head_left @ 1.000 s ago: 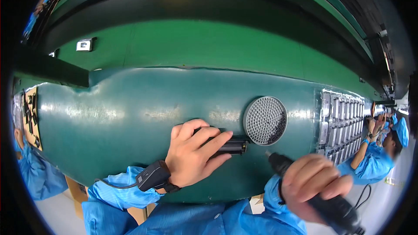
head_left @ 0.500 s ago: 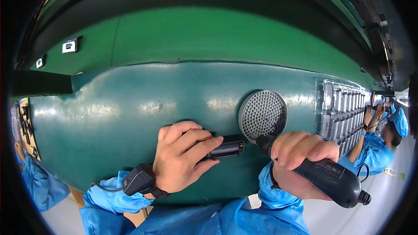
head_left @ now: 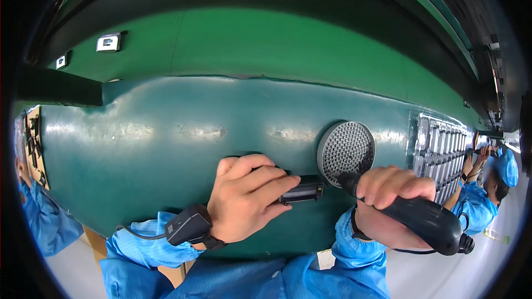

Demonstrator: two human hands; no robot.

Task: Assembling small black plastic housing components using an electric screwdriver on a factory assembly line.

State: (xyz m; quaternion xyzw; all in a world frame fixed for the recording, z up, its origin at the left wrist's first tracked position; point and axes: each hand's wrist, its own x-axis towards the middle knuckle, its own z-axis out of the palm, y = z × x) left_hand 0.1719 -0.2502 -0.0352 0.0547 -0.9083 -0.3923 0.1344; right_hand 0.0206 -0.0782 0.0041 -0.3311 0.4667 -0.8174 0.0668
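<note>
My left hand [head_left: 246, 196] lies over a small black rectangular casing [head_left: 302, 191] on the green table, its thumb and fingers closed round one end. The other end sticks out to the right. In my right hand [head_left: 390, 205] is a black electric screwdriver [head_left: 424, 218], slanted with its nose toward the far left. That nose overlaps the near rim of a round grey dish [head_left: 346, 152] with a grid of holes. Small dark pieces, probably screws, gather at the dish's right side. Where the screwdriver's tip ends, I cannot tell.
Clear plastic trays [head_left: 440, 149] with dark compartments stand at the right. Beyond the table runs a green belt [head_left: 249, 44] carrying small white-and-black devices [head_left: 108, 42]. A co-worker in blue [head_left: 482, 188] is at far right, another's sleeve [head_left: 50, 221] at far left, beside dark parts [head_left: 34, 147].
The whole view has shifted, so table, dish and hands appear farther right. The screwdriver's rear end sits slightly lower relative to the dish. Both hands keep their holds.
</note>
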